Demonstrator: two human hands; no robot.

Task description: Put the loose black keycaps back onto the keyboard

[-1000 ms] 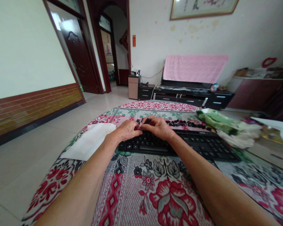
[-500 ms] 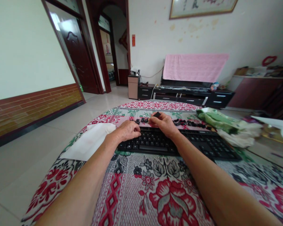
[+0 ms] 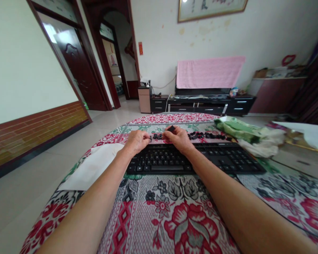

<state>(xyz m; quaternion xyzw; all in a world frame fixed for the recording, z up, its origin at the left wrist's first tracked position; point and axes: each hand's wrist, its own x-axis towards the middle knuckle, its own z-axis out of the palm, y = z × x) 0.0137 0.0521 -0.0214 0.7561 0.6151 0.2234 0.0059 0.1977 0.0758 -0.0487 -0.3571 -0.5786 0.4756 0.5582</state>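
Keyboard (image 3: 164, 161) lies partly beneath the right hand (image 3: 179, 138) and wrist.

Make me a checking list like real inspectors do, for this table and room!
Surface: flowered tablecloth.
Job's things: black keyboard; row of small black pieces behind it.
Clutter: white sheet at left, crumpled green wrapping at right.
Left hand: near the row's left end; grip unclear.
Right hand: holds a black piece.
Cables: white cord beside the black cabinet.
Surroundings: pink cloth above the cabinet; brown door at left.
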